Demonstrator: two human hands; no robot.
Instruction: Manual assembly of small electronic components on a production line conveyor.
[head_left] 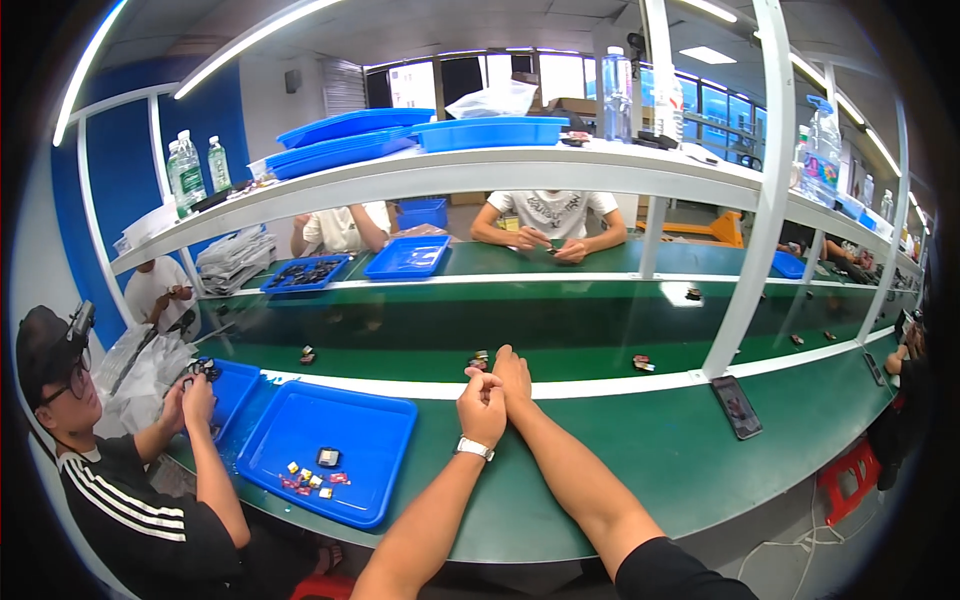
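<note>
My left hand (482,410), with a white-banded wristwatch (475,448) at its wrist, is closed with its fingers curled in. Whatever it may hold is hidden. Right beside it, my right hand (514,376) reaches over the white rail (580,388), back upward; its fingertips are mostly out of sight. Just beyond my hands a small dark part with yellow and red bits (481,357) shows at the green belt's near side. To my left stands a blue tray (392,452) with a black square piece (328,457) and several small yellow-white and pink pieces (305,482).
Similar small parts (642,363) lie spaced along the green belt (570,350). A phone (737,408) rests on the bench at right. A shelf (560,170) with upright posts spans above. A co-worker (140,480) sits close at left, handling a dark part; others sit across.
</note>
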